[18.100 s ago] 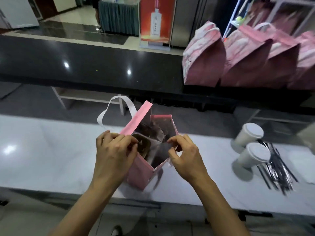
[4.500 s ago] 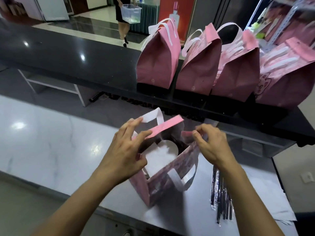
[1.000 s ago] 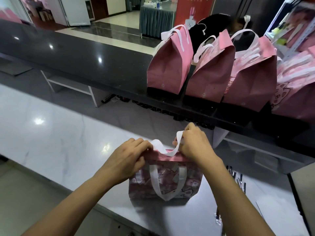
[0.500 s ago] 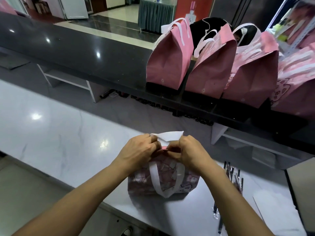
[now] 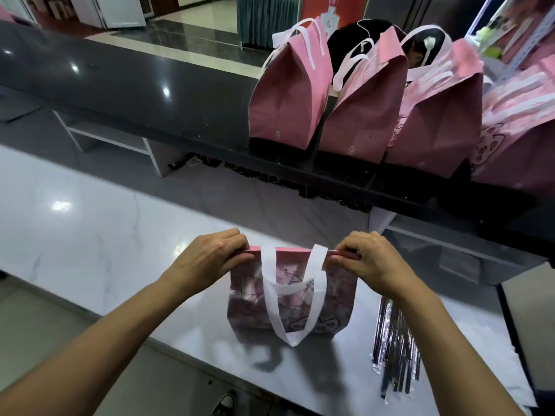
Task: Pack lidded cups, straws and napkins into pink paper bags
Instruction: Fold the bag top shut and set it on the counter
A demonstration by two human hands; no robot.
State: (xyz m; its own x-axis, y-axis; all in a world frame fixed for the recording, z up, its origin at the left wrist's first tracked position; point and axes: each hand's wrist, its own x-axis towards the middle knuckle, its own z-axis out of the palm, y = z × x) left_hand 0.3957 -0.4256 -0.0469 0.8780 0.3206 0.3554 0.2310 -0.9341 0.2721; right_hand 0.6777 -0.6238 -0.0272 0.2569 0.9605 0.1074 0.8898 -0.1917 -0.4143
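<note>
A pink paper bag (image 5: 333, 298) with a cartoon print stands upright on the white marble counter (image 5: 99, 235), its top pressed flat. One white handle hangs down its front. My left hand (image 5: 210, 259) pinches the left end of the folded top edge. At the right end of that edge my right hand (image 5: 369, 261) pinches it too. The bag's contents are hidden. A bundle of wrapped straws (image 5: 395, 346) lies on the counter just right of the bag.
Several closed pink bags (image 5: 292, 94) stand in a row on the raised black ledge (image 5: 150, 85) behind the counter. A person's dark hair shows behind them. The counter's near edge runs just below the bag. White napkins (image 5: 492, 355) lie at far right.
My hands have slid apart from the middle of the bag's top to its two ends, flattening the fold. The front handle now hangs free.
</note>
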